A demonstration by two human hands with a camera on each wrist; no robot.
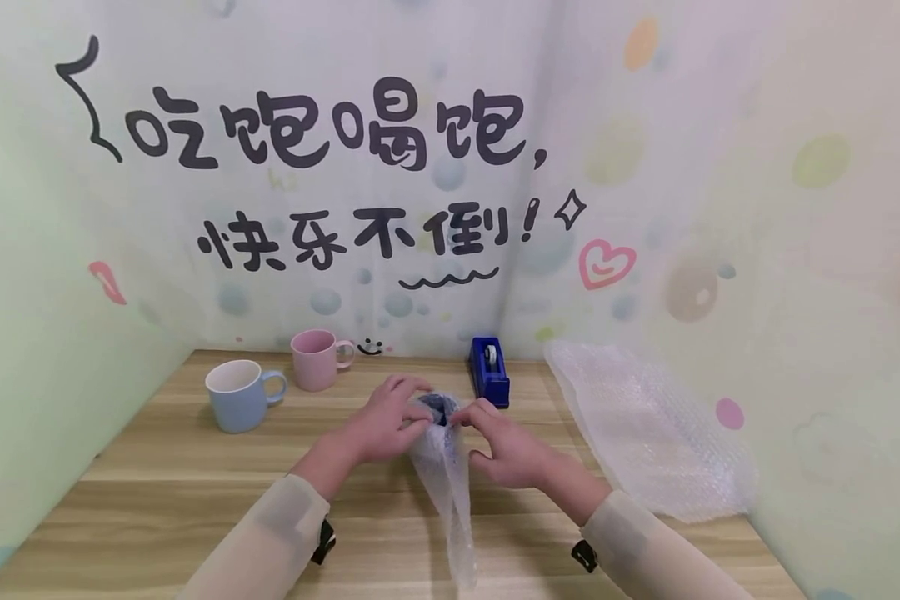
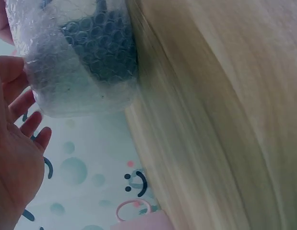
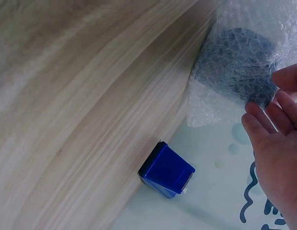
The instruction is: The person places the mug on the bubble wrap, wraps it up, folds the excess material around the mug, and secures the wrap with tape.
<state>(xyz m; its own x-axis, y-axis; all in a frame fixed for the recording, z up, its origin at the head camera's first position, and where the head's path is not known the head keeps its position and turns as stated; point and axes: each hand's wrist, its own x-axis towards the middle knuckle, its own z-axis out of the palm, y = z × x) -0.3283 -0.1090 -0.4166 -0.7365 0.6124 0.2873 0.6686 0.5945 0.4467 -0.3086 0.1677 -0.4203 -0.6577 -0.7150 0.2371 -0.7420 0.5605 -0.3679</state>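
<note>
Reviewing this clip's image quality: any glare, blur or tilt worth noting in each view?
Head: soft, even light, bold black wall lettering crisp; left wrist: small highlights on the clear plastic bubble-wrap bundle, brown wooden tabletop soft and tilted; right wrist: also tilted, tabletop hazy at upper left, boxy blue tape dispenser sharper.

The place seems a small walled packing nook, though the tight view leaves it unclear whether a home or shop holds it. Behind a wood-grain table (image 1: 157, 500) rises a pale wall (image 1: 450, 37) with Chinese lettering (image 1: 381, 213); on the table are mugs (image 1: 236, 404), a tape dispenser (image 1: 490, 385) and bubble wrap (image 1: 645, 425), with a bubble-wrapped bundle (image 1: 446, 471) over its middle.
</note>
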